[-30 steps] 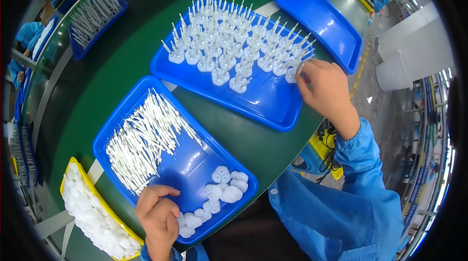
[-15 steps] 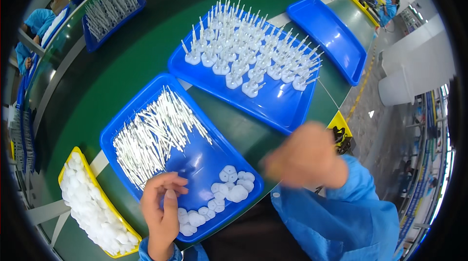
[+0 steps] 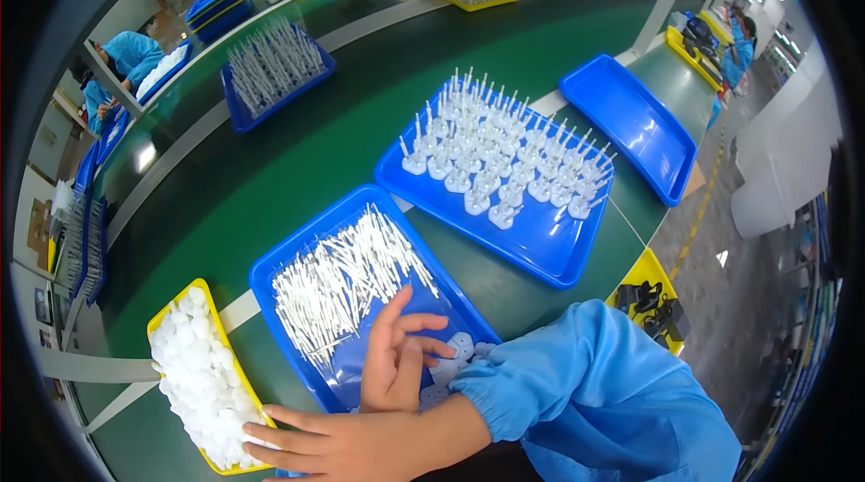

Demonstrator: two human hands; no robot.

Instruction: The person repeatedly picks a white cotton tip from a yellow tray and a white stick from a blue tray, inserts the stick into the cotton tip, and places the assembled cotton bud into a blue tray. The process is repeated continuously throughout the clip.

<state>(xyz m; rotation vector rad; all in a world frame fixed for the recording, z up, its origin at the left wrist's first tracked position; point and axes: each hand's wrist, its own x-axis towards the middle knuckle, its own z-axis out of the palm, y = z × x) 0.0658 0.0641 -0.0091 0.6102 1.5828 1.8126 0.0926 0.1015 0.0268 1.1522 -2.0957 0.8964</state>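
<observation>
My right hand (image 3: 338,443) reaches across my body to the left, with its stretched fingers at the rim of a yellow tray (image 3: 236,363). That tray is heaped with small white plastic pieces (image 3: 194,365). Above the right wrist, my left hand (image 3: 401,356) is raised with fingers apart and nothing visible in them. It hangs over a blue tray (image 3: 270,302) holding a pile of thin white sticks (image 3: 347,279). Several white hexagon-like plastic bases (image 3: 461,351) lie at the near end of this tray, partly hidden by my hand and blue sleeve.
Beyond stands a blue tray (image 3: 550,261) with rows of white bases bearing upright sticks (image 3: 514,153). A bare blue tray (image 3: 631,122) is at right. A yellow bin (image 3: 651,266) holds black items. More stick-filled trays (image 3: 275,68) sit across the green table; people in blue work behind.
My right hand has swung from the right side across to the yellow tray at left. My left hand has risen, fingers more spread. The view has shifted, showing more of the far side.
</observation>
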